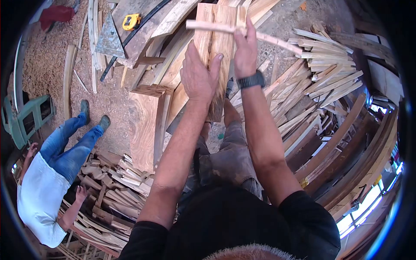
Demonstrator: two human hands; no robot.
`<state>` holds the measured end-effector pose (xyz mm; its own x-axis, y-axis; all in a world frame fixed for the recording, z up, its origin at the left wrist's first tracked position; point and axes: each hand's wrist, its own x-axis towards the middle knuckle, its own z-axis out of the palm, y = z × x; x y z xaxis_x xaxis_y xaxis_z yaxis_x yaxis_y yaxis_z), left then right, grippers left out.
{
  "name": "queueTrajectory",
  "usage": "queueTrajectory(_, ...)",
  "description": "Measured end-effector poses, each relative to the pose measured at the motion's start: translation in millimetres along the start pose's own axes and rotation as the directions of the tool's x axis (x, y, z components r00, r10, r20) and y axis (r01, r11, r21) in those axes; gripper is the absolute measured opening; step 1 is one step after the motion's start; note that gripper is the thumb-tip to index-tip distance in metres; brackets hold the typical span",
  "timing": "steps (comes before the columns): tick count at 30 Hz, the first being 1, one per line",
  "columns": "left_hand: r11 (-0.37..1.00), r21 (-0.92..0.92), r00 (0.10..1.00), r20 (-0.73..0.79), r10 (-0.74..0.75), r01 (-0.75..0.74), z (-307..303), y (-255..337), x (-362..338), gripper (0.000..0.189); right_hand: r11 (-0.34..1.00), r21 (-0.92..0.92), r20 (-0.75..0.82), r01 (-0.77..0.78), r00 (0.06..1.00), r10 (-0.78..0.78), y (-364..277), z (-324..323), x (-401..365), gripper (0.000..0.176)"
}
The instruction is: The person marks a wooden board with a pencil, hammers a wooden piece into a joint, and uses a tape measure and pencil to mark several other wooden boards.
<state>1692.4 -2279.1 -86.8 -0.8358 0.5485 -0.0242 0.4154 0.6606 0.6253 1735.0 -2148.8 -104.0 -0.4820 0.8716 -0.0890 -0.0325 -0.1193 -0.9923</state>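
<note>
Hair (249, 252): nearest to us, at the bottom edge of the frame, with a black shirt (234, 216) just above it.
Narrow strip (279, 42): top centre, running from left of the board out toward the offcut pile (331, 65) at upper right.
Wooden board (223, 45): top centre, beneath the strip; a dark seam runs along it, and we cannot tell whether that is a crack or a joint.
Long axes: we read the strip as lying nearly square across the board, which runs up and down the frame; the strip's right end dips.
Right hand (246, 54): thumb and fingers closed on the strip about midway along, so strip extends to both sides of the grip. Whether strip touches board, we cannot tell.
Left hand (199, 78): spread, thumb apart from the fingers, laid palm down on the board with nothing grasped; its fingertips lie just below the strip's left part, apart from it.
Nearer hand: the right by our judgement, being at the strip; the left is close.
Upper left: tape measure (131, 21) and triangular plate (111, 41), well apart from both hands.
Lower left: another person (43, 190) in a white top.
</note>
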Motion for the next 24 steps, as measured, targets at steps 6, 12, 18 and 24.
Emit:
queueTrajectory(6, 0.999, -0.033, 0.999, 0.036, -0.017, 0.018, -0.5, -0.1, 1.7, 0.090, 0.963, -0.257, -0.007, 0.079, 0.996, -0.083, -8.7, 0.2, -16.2, 0.061)
queueTrajectory(12, 1.000, 0.028, 1.000, -0.011, 0.002, -0.001, 5.0, -6.9, 0.3, 0.090, 0.975, -0.215, 0.013, 0.064, 0.998, -0.062, -6.8, 5.2, 21.1, 0.061)
queueTrajectory(18, 0.998, -0.043, 0.998, 0.048, -0.037, 0.039, 0.4, -3.5, 4.1, 0.090, 0.946, -0.310, -0.006, 0.092, 0.995, -0.099, -9.5, 4.9, -4.4, 0.060)
queueTrajectory(24, 1.000, 0.006, 0.999, -0.033, 0.017, -0.017, 3.6, -5.7, 1.3, 0.088, 0.963, -0.243, -0.006, 0.116, 0.993, -0.121, -1.3, 8.4, 29.6, 0.061)
